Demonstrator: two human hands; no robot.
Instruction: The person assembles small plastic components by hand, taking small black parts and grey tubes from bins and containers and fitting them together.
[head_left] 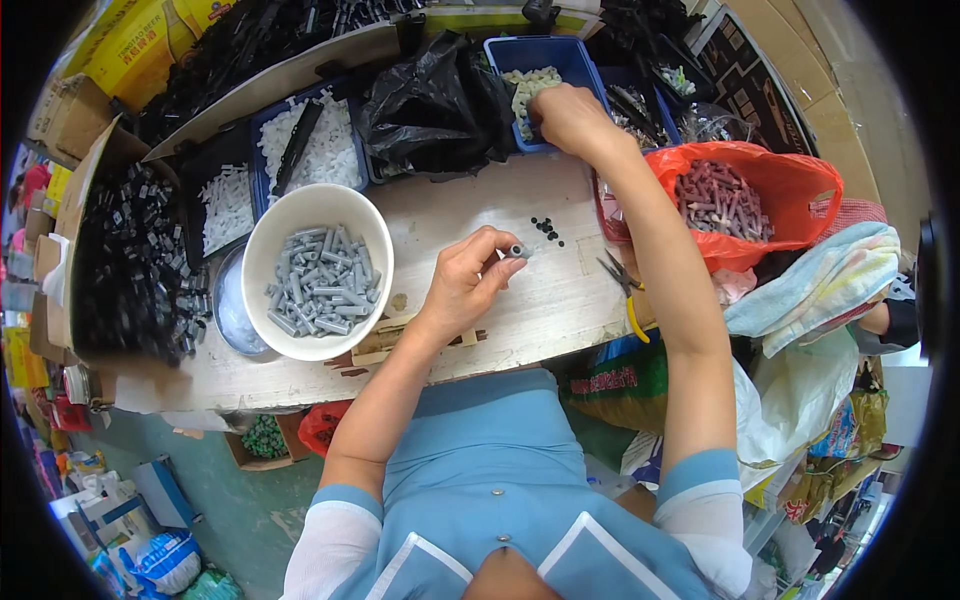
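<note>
While the left hand [462, 280] is clamped on one gray tube [517, 251] above the middle of the counter [440, 205], I note that its dark, round end faces out past the fingertips. I judge the tube light and stiff, with a smooth wall that may roll or slip under a loose pinch. Recommended hold: thumb and forefinger around the barrel, end left uncovered.

The right hand [572, 115] is lowered into the blue bin [545, 53] at the far side, against pale pieces [524, 95]. Its fingertips are hidden; I cannot tell whether they are apart or closed on a piece. I judge those pieces light and small, best taken singly by the sides.

Just beyond the left hand, small black caps [547, 229] lie scattered. Farther out, I locate the white bowl [320, 208] of similar tubes to the left, and a yellow-handled tool [634, 318] and red bag [802, 178] to the right.
</note>
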